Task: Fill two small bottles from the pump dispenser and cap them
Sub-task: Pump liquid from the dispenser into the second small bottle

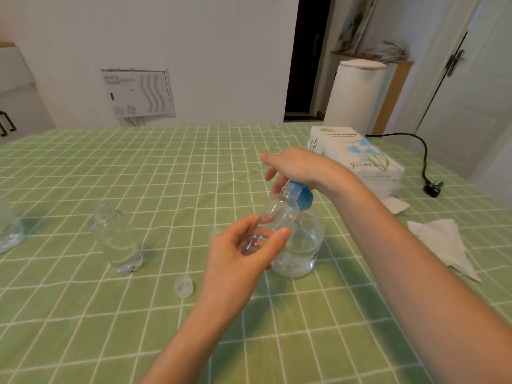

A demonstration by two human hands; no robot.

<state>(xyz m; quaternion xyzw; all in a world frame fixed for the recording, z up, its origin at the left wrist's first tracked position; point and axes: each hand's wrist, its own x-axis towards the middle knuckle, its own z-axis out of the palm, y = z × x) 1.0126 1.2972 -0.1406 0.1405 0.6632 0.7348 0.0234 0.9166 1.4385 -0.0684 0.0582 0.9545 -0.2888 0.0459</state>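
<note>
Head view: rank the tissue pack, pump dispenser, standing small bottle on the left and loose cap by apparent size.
1. tissue pack, though farthest.
2. pump dispenser, partly hidden behind the held bottle, so its margin is unsure.
3. standing small bottle.
4. loose cap, clearly smallest.

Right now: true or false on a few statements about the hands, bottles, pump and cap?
1. The left hand holds a small bottle tilted, mouth at the blue pump head. True.
2. The right hand rests on the tissue pack. False: the right hand sits on top of the pump dispenser; the tissue pack lies beyond it.
3. The other bottle is capped. False: the standing bottle is open.
4. A loose cap lies on the tablecloth beside the left wrist. True.
</note>
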